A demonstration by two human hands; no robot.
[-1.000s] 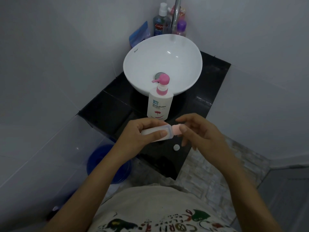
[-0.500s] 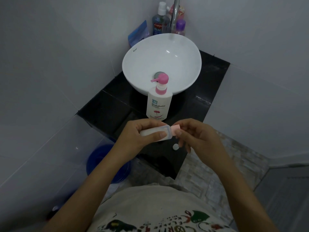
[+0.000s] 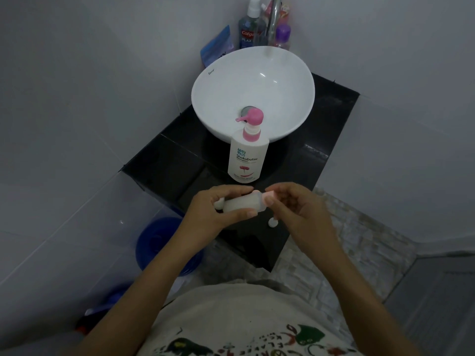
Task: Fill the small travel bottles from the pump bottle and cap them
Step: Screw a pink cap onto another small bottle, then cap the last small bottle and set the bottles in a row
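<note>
My left hand (image 3: 216, 211) grips a small translucent travel bottle (image 3: 244, 203) held sideways above the counter's front edge. At the bottle's right end my right hand (image 3: 295, 205) pinches its pink cap (image 3: 268, 195) between thumb and fingers. The white pump bottle (image 3: 247, 155) with a pink pump head stands upright on the black counter (image 3: 164, 163), just beyond my hands and in front of the basin. A small white round piece (image 3: 272, 222) lies on the counter below my right hand.
A white bowl basin (image 3: 253, 91) sits on the counter with a chrome tap (image 3: 274, 19) behind it. Mouthwash, a purple-capped bottle and a blue packet stand in the back corner. A blue bucket (image 3: 164, 242) is on the floor at the left.
My right hand's fingers have closed in around the pink cap and shifted on it. The bottle has stayed sideways in my left hand.
</note>
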